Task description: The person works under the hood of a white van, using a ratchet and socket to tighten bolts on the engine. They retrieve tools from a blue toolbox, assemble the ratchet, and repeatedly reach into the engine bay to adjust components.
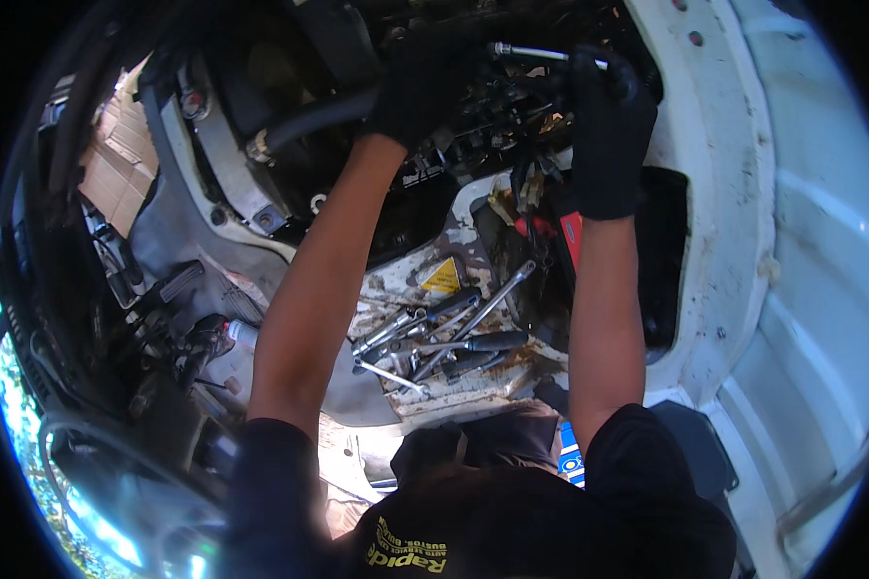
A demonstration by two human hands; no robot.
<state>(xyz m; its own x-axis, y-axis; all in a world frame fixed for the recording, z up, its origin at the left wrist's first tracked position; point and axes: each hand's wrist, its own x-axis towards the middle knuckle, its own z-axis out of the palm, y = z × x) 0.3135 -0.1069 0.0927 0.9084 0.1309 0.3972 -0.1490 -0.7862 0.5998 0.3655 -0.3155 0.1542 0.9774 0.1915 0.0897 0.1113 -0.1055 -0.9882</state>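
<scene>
My right hand (pixel 611 140), in a black glove, is closed around one end of a slim silver socket extension bar (pixel 541 52) over the engine bay. The bar lies roughly level, its thicker end pointing left toward my other hand. My left hand (pixel 423 92), also black-gloved, reaches into the dark engine parts beside a thick black hose (pixel 323 118). Its fingers blend into the shadow, so their grip is hidden. Below both hands are the engine's dark pipes and wiring (pixel 512 116).
Several wrenches and ratchets (pixel 444 338) lie piled on the worn metal ledge between my forearms, near a yellow triangular label (pixel 441 276). A red box-shaped part (pixel 572 236) sits by my right wrist. White body panels (pixel 734 193) border the right; cardboard (pixel 121 159) stands at the left.
</scene>
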